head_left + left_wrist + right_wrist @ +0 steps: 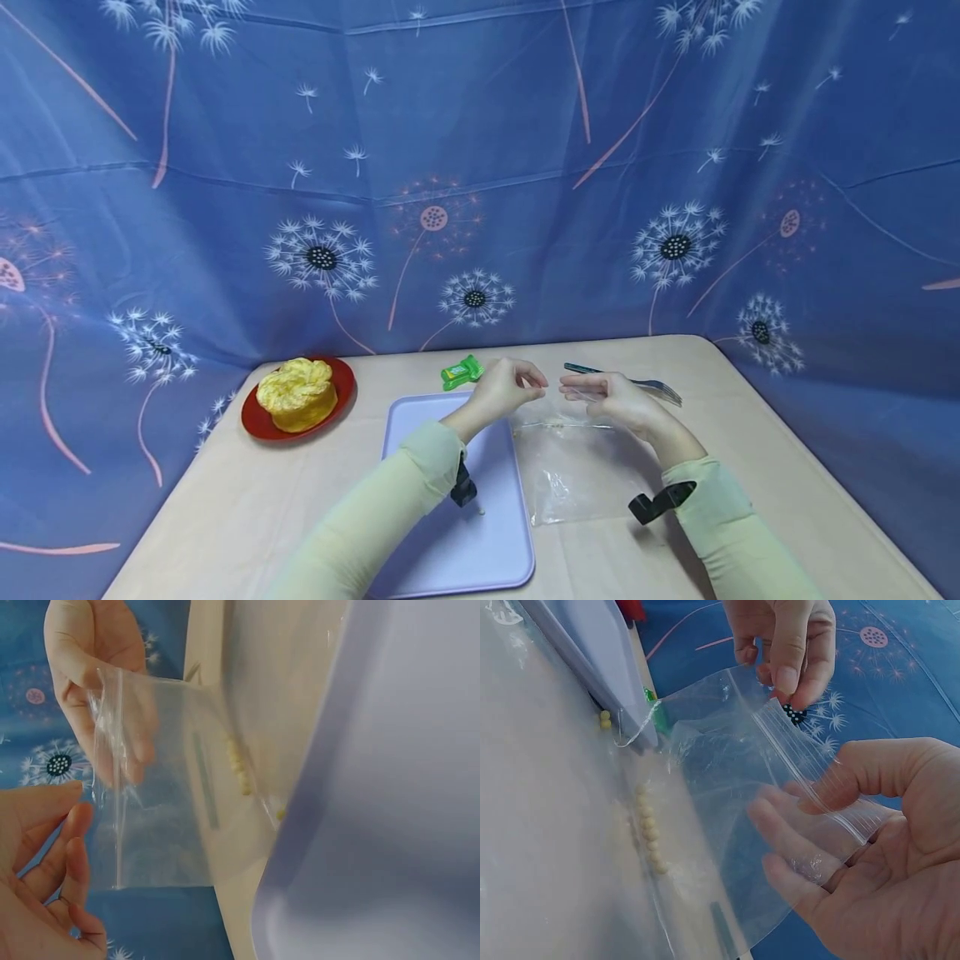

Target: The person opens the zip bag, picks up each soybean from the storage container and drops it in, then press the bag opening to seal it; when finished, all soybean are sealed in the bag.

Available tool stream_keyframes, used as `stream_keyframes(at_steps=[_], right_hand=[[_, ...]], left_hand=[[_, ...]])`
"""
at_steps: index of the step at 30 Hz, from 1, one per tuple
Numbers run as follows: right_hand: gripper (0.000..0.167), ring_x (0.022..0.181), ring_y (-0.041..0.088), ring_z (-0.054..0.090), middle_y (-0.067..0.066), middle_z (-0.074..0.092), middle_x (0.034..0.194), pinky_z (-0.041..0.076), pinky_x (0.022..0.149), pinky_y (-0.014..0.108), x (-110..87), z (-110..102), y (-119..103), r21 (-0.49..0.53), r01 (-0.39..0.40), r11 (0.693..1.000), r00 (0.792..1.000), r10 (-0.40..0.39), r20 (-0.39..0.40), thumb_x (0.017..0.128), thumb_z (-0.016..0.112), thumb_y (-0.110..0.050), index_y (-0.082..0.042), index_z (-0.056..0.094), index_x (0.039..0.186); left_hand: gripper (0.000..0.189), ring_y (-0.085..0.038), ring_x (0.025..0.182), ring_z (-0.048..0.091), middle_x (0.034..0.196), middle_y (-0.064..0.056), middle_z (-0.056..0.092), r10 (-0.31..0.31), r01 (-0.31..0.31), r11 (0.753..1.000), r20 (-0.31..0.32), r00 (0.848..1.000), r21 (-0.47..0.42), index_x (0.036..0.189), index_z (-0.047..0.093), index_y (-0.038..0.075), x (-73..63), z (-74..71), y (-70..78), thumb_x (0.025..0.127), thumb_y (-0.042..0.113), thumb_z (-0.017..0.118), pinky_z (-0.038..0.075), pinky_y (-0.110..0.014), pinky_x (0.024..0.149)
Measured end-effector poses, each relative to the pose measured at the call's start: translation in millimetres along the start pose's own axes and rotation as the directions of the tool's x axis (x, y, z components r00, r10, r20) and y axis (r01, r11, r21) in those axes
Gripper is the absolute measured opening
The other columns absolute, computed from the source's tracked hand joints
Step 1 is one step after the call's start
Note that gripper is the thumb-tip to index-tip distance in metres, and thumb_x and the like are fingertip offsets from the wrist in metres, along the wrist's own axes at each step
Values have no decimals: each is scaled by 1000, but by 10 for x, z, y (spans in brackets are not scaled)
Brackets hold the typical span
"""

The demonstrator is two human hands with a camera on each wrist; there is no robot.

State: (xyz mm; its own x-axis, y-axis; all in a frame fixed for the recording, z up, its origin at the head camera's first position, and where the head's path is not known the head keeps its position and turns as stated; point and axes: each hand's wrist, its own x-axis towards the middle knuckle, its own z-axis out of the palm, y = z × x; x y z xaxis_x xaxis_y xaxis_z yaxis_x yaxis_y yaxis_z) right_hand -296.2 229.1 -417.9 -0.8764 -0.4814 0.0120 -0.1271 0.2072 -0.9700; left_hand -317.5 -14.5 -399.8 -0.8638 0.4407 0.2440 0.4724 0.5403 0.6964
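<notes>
A clear zip bag (570,475) hangs between the two hands, its ridged zip edge uppermost, beside the tray's right side. Small round pale-yellow balls (649,832), like soybeans, lie in a row in the bag's lower fold, and a couple more show near the tray's edge. My left hand (510,387) pinches the zip edge between thumb and fingertip. With the thumb on one face and the fingers seen through the film behind it, my right hand (626,408) holds the same edge farther along.
A lilac tray (480,550) lies under the left forearm. At the back left, a red plate (345,387) bears a yellow bun (300,396). Behind the tray is a small green packet (461,372). A dark-handled fork (660,386) lies behind the right hand.
</notes>
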Motion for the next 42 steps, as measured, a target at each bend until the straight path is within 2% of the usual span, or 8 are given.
stream_keyframes(at_steps=[10, 13, 16, 22, 28, 32, 38, 42], right_hand=[[73, 141, 47, 37, 33, 46, 147, 43, 97, 21, -21, 0, 7, -17, -10, 1000, 1000, 10, 0, 77, 52, 16, 13, 39, 149], [73, 141, 45, 39, 32, 46, 148, 44, 97, 22, -23, 4, 9, -12, -20, 1000, 1000, 20, -14, 77, 51, 16, 12, 40, 149], [74, 141, 44, 39, 32, 45, 148, 45, 98, 24, -20, 3, 9, -8, -28, 1000, 999, 28, -24, 77, 51, 17, 11, 40, 149], [73, 142, 45, 38, 31, 45, 149, 48, 89, 27, 0, -11, 2, 1, -28, 1000, 999, 28, -30, 77, 49, 19, 11, 40, 149], [72, 140, 45, 40, 30, 48, 147, 50, 83, 26, 7, -2, -5, -6, -39, 999, 998, 39, -43, 77, 49, 20, 11, 43, 148], [71, 139, 44, 42, 30, 48, 147, 50, 90, 28, 7, 1, 7, -7, -42, 999, 998, 42, -46, 77, 49, 20, 12, 43, 148], [71, 141, 45, 39, 31, 48, 146, 48, 77, 25, -1, 13, 26, 10, -38, 999, 998, 39, -40, 77, 48, 20, 12, 43, 148], [72, 141, 45, 39, 30, 49, 146, 48, 73, 25, 6, 17, 35, 17, -38, 999, 998, 39, -40, 76, 48, 20, 11, 43, 147]], left_hand=[[2, -16, 72, 60, 79, 10, 68, -2, 2, 1000, -15, 1000, -13, 89, 78, 10, -190, -184, -158, 89, 11, 80, 46, -25, 62], [5, -12, 69, 57, 76, 10, 67, 0, 1, 1000, 25, 1000, -14, 85, 77, 10, -296, -240, -234, 87, 9, 80, 45, -25, 61], [10, -7, 65, 55, 71, 11, 66, 5, -4, 1000, 126, 992, -9, 80, 76, 13, -437, -278, -326, 85, 7, 82, 45, -23, 60], [15, -1, 56, 54, 62, 11, 64, 1, -10, 1000, 385, 923, 22, 74, 75, 15, -776, -297, -482, 80, 8, 87, 42, -20, 56], [14, 1, 52, 52, 59, 11, 64, 3, -14, 1000, 485, 874, 20, 75, 76, 11, -1033, -261, -502, 76, 7, 90, 39, -17, 53], [16, 3, 52, 52, 59, 12, 63, 6, -22, 999, 490, 872, 27, 74, 75, 10, -1111, -206, -494, 75, 6, 90, 40, -16, 54], [17, 4, 55, 55, 61, 14, 64, 24, -50, 998, 480, 877, 42, 71, 75, 12, -1121, -152, -493, 75, 4, 90, 46, -16, 57], [16, 3, 58, 58, 63, 15, 65, 40, -63, 997, 424, 905, 41, 73, 76, 13, -992, -177, -442, 79, 3, 87, 48, -18, 59]])
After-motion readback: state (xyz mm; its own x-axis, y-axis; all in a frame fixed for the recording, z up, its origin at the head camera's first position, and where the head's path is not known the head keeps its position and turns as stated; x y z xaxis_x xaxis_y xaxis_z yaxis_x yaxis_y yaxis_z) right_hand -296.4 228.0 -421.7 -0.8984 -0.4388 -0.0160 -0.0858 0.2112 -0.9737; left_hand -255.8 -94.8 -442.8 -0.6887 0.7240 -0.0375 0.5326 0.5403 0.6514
